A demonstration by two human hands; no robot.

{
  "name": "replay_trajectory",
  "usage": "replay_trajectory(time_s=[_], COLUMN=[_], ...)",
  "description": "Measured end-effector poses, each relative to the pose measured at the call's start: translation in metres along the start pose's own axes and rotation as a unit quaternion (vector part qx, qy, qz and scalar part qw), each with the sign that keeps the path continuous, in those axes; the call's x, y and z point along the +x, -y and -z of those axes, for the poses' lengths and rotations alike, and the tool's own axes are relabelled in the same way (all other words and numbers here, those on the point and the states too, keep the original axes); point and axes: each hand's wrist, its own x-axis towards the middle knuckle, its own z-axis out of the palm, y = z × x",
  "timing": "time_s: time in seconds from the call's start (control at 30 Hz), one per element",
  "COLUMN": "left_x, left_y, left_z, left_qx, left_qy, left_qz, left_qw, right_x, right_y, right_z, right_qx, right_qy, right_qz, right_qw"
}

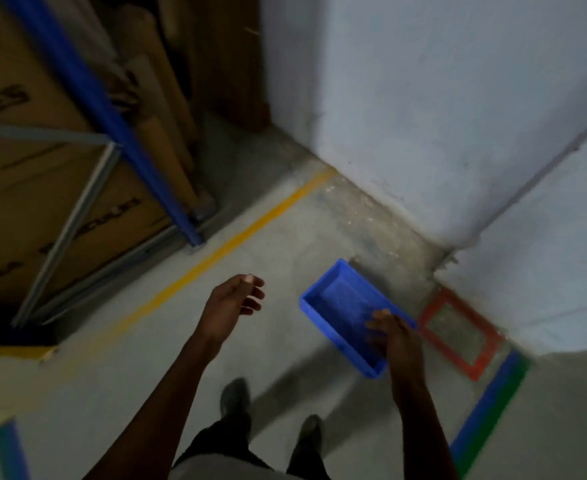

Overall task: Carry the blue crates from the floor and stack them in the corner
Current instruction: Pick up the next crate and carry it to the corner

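While carried above the floor:
Blue crate [345,311]: rim pinched at its near right edge.
Right hand [394,336]: clamped on it.
Left hand [233,301]: empty, fingers apart.

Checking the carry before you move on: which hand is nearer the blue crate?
Right. The right hand grips the near end of the blue crate, fingers over its rim. The left hand is open, empty, and apart from the crate, off to its left.

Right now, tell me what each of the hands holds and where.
Right hand grips the blue crate by its near long rim; left hand holds nothing.
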Motion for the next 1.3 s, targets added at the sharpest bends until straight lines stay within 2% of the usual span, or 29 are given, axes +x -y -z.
replay_trajectory(time_s=[0.1, 0.2, 0.37, 0.57, 0.77, 0.9, 1.0, 1.13, 1.3], left_x=[-0.07, -0.143, -0.278, -0.465, -0.612, -0.667, -0.695, -0.72, -0.762], left_y=[0.019, 0.053, 0.134, 0.235, 0.302, 0.337, 0.367, 0.404, 0.429], left_z=[0.062, 0.127, 0.235, 0.356, 0.436, 0.473, 0.504, 0.551, 0.626], left_qx=[-0.043, -0.092, -0.185, -0.28, -0.342, -0.368, -0.387, -0.426, -0.437], left_qy=[-0.076, -0.173, -0.337, -0.509, -0.648, -0.699, -0.741, -0.768, -0.807], left_qz=[-0.007, -0.004, 0.006, 0.023, 0.035, 0.044, 0.046, 0.058, 0.072], left_qw=[0.996, 0.981, 0.923, 0.814, 0.68, 0.612, 0.546, 0.474, 0.39], right_x=[-0.037, -0.087, -0.216, -0.394, -0.565, -0.656, -0.715, -0.797, -0.895], right_y=[0.003, 0.002, -0.022, -0.106, -0.195, -0.243, -0.283, -0.335, -0.375], right_z=[-0.058, -0.123, -0.244, -0.388, -0.495, -0.557, -0.612, -0.693, -0.784], right_qx=[-0.062, -0.138, -0.21, -0.276, -0.352, -0.392, -0.411, -0.421, -0.442], right_qy=[0.126, 0.227, 0.371, 0.524, 0.63, 0.688, 0.721, 0.758, 0.798], right_qz=[0.006, 0.039, 0.098, 0.093, 0.073, 0.079, 0.078, 0.076, 0.095], right_qw=[0.99, 0.963, 0.899, 0.801, 0.688, 0.605, 0.552, 0.493, 0.398])
